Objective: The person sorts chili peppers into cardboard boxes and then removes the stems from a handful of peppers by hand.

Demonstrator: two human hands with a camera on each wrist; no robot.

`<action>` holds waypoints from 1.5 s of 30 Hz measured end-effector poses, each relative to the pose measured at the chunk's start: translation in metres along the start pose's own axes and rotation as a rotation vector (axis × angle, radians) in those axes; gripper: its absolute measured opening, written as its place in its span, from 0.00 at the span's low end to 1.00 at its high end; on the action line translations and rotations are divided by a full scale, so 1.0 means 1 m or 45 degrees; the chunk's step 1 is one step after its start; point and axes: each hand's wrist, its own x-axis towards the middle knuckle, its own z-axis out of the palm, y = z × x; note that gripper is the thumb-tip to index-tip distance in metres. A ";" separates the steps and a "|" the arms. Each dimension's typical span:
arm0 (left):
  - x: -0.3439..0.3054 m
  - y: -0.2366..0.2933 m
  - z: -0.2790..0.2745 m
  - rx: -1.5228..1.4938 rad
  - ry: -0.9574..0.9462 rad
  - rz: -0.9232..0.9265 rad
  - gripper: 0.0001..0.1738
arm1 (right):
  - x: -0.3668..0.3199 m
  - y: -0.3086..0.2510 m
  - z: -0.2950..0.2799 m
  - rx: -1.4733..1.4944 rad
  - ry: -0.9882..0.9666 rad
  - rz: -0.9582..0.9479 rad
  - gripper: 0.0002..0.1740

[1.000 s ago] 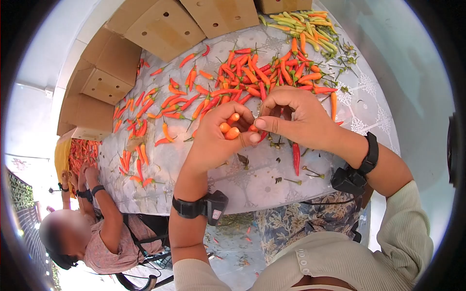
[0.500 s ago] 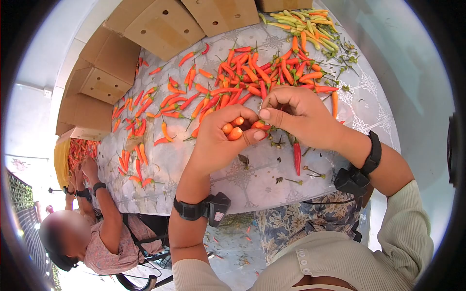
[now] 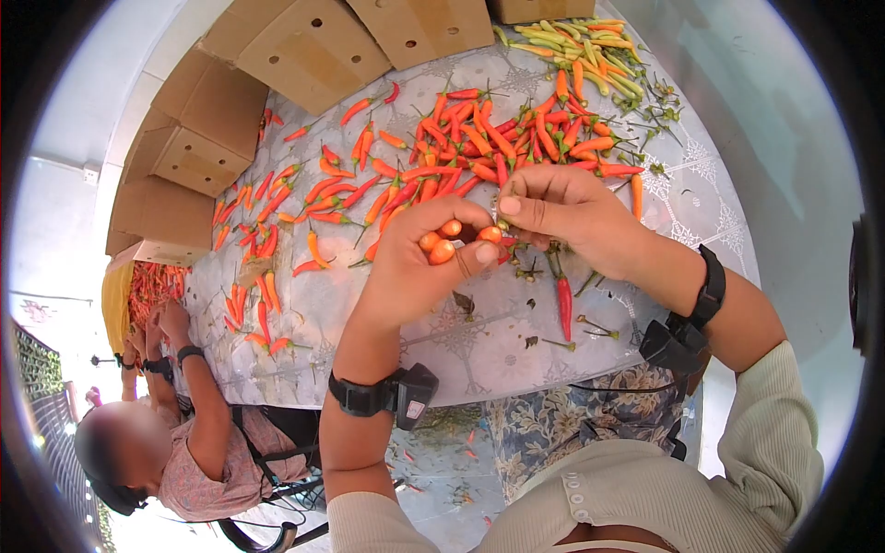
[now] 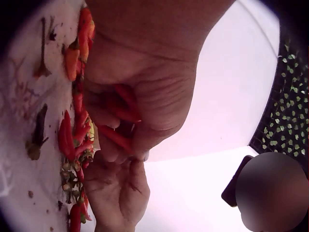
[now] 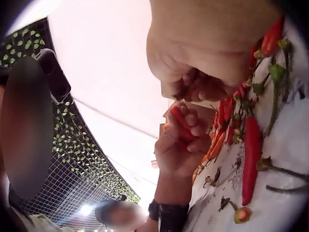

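In the head view my left hand [image 3: 415,263] curls round several red-orange chili peppers [image 3: 442,252], their pale, stemless ends facing up. One more chili [image 3: 489,235] pokes out between the left thumb and forefinger. Right beside it, my right hand [image 3: 576,221] pinches a small greenish stem [image 3: 501,224] between thumb and forefinger. From the left wrist view, red chilies [image 4: 120,108] show inside the left palm. The right wrist view has the left hand's chilies [image 5: 179,118] just beyond the right fingertips. Below the right hand, a red chili with its stem [image 3: 564,304] lies on the table.
A heap of red chilies [image 3: 479,138] spreads over the patterned tablecloth [image 3: 442,359]. Yellow-green chilies [image 3: 590,51] lie at the far right beside loose stems [image 3: 659,111]. Cardboard boxes [image 3: 313,60] line the back. Another person [image 3: 207,424] works at the left end.
The chili at the left fingertips showed a green cap half a second ago; now its end is pale and bare, with the greenish stem in the right fingers. The hands have shifted only slightly.
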 end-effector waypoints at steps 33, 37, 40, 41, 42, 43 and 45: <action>-0.002 -0.002 -0.037 0.640 0.650 0.142 0.15 | -0.001 -0.003 -0.007 -1.419 0.305 -0.646 0.09; -0.010 0.014 -0.034 1.247 0.309 -0.354 0.16 | -0.001 -0.003 -0.008 -1.437 0.337 -0.682 0.08; -0.012 0.010 -0.036 1.330 0.200 -0.373 0.15 | -0.001 -0.002 -0.008 -1.445 0.321 -0.658 0.08; -0.012 0.010 -0.036 1.356 0.189 -0.335 0.15 | -0.001 -0.002 -0.008 -1.443 0.319 -0.654 0.08; -0.011 0.009 -0.036 1.382 0.177 -0.297 0.15 | -0.001 -0.002 -0.007 -1.437 0.321 -0.662 0.08; -0.010 0.008 -0.036 1.340 0.197 -0.229 0.15 | -0.001 -0.002 -0.006 -1.432 0.322 -0.669 0.08; -0.007 0.004 -0.034 1.254 0.238 -0.095 0.14 | -0.001 -0.002 -0.006 -1.418 0.306 -0.700 0.08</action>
